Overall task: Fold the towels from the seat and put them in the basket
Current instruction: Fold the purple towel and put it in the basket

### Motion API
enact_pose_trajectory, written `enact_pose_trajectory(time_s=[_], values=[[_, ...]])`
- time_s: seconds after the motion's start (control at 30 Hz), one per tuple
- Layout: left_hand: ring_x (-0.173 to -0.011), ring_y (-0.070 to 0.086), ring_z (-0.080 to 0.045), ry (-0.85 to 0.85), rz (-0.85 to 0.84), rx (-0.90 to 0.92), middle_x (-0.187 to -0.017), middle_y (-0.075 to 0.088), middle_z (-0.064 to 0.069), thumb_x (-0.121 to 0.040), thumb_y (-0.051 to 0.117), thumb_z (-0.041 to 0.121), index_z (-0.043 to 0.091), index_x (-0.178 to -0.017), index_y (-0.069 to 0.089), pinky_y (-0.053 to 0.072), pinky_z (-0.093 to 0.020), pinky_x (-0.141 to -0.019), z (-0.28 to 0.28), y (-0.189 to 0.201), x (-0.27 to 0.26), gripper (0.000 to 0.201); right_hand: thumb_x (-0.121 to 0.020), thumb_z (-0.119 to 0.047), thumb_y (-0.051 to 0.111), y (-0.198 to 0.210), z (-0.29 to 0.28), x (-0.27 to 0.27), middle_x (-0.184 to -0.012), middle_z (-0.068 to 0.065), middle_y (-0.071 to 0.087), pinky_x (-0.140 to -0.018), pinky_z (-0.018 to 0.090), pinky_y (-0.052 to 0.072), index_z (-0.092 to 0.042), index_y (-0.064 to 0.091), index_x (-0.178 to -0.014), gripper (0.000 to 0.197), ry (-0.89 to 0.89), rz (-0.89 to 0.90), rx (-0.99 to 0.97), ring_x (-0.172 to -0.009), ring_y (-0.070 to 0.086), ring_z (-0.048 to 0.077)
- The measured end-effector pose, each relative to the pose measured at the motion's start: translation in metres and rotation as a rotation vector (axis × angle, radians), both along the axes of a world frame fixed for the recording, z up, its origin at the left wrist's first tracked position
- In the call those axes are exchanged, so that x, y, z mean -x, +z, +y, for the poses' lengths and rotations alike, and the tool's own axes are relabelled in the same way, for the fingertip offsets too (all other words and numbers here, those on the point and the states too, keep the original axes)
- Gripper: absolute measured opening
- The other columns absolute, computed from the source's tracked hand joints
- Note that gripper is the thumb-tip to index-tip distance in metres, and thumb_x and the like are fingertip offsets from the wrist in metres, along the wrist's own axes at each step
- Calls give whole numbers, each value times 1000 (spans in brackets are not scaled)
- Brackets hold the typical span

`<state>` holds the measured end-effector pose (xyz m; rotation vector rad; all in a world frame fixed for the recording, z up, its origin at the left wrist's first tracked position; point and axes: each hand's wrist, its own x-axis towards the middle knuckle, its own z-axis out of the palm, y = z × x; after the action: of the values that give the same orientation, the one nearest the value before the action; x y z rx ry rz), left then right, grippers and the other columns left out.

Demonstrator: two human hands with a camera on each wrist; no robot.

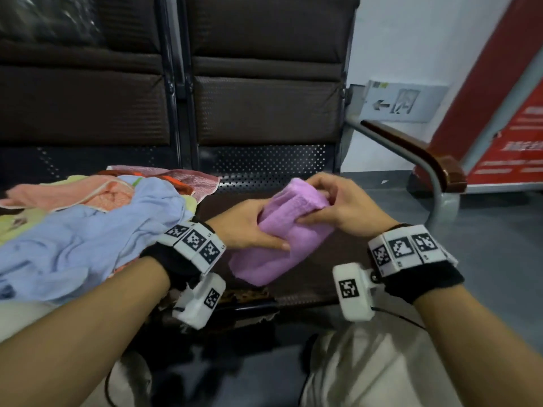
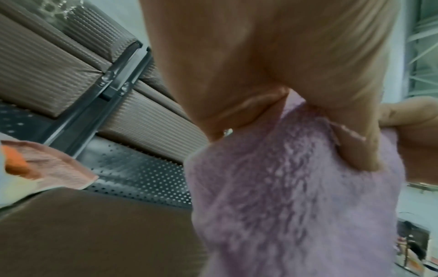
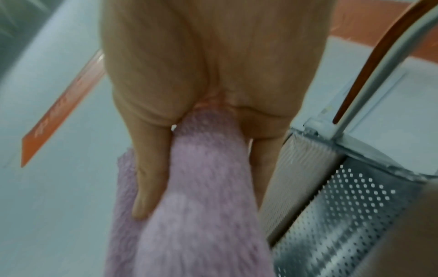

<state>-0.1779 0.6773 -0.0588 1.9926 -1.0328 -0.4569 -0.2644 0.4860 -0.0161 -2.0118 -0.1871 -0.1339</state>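
Note:
A folded purple towel (image 1: 282, 239) is held just above the brown seat (image 1: 223, 212) in front of me. My left hand (image 1: 249, 227) grips its left side, thumb across the top. My right hand (image 1: 332, 207) pinches its upper right end. In the left wrist view the purple towel (image 2: 296, 196) fills the lower right under my left hand (image 2: 272, 75). The right wrist view shows the purple towel (image 3: 201, 187) wedged between thumb and fingers of my right hand (image 3: 201, 75). A pile of unfolded towels (image 1: 88, 224), blue, pink and yellow, lies on the seat to the left. No basket is in view.
Padded seat backs (image 1: 264, 107) rise behind the seats, with perforated metal (image 1: 270, 163) below them. A wooden armrest (image 1: 417, 154) on a grey metal frame stands at the right. A red sign board (image 1: 505, 113) leans against the white wall. Grey floor lies beyond.

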Motion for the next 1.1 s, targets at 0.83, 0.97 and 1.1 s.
enact_pose_trajectory(time_s=[0.83,0.97,1.1], values=[[-109,57,-28,-498,-379,-514,-119,61,-16,-92,53,20,3,-118,55,41,-30,-88,-303,-53,194,31,-84,-3,59,-157,-219,294,-73,-11,66,-63,16,48,-21,67,-83,19,-1165,-77,-320,-67,57,-3],[-110,56,-30,-603,-294,-652,-122,58,-19,-91,51,18,2,-119,52,41,-30,-87,-324,-131,231,32,-87,-7,61,-219,-230,335,-92,3,69,-78,24,48,-12,67,-102,17,-1141,199,-186,-84,58,10],[-111,55,-30,-745,-185,-763,-123,57,-20,-93,48,14,-1,-120,51,37,-27,-83,-331,-193,255,32,-87,-16,63,-267,-235,356,-103,6,68,-87,34,48,-9,66,-112,27,-1139,417,-97,-95,61,20]])
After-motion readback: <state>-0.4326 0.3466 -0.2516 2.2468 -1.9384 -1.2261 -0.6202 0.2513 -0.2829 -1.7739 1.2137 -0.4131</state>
